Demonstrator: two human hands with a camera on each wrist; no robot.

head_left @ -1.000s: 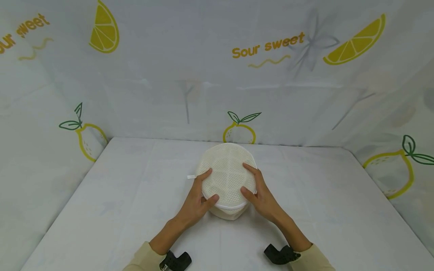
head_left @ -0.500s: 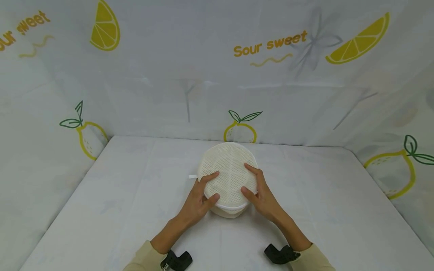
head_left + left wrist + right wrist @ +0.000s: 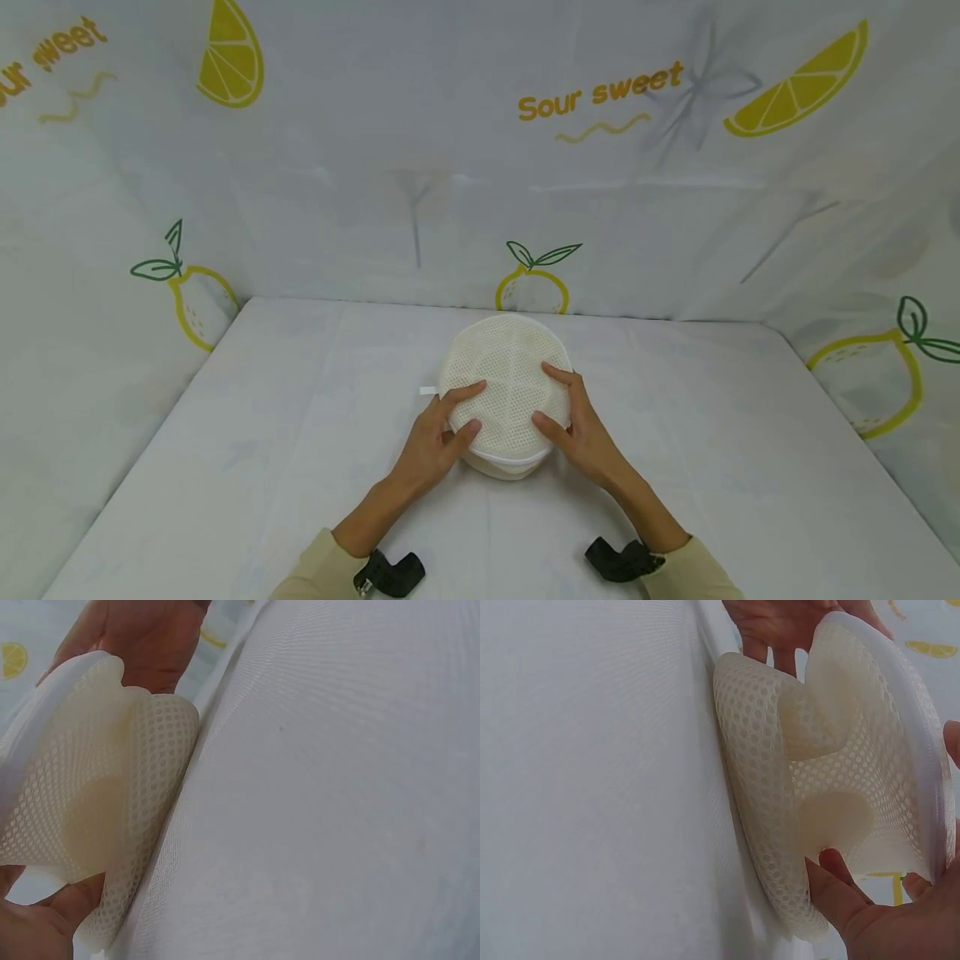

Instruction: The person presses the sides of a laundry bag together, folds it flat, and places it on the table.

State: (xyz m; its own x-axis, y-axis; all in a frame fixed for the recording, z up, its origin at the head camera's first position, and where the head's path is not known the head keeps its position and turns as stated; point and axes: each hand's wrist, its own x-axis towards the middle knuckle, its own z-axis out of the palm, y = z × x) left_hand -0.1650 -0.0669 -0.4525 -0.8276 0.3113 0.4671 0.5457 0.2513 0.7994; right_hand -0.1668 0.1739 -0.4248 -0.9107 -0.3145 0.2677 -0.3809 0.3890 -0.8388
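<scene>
A round cream mesh laundry bag (image 3: pixel 510 392) with a white rim and a small white tag (image 3: pixel 428 390) stands at the table's middle. My left hand (image 3: pixel 429 442) grips its left side, with index finger and thumb on the round top. On the opposite side my right hand (image 3: pixel 592 437) holds it the same way. Both wrist views show the mesh side wall (image 3: pixel 754 742) folded inward below the rim (image 3: pixel 911 705). Lower fingers of the right hand (image 3: pixel 900 922) press into that wall. In the left wrist view, the left hand (image 3: pixel 45 922) touches the lower mesh.
A white cloth covers the table (image 3: pixel 300 433). Behind it and at both sides hangs a white sheet (image 3: pixel 337 225) printed with lemons and lettering. Black devices (image 3: pixel 393 575) are strapped at both wrists, by beige sleeves (image 3: pixel 318 575).
My left index finger has moved inward over the mesh top, and the left thumb has shifted slightly left. Less of the bag's lower front shows below the rim. The right hand is nearly still.
</scene>
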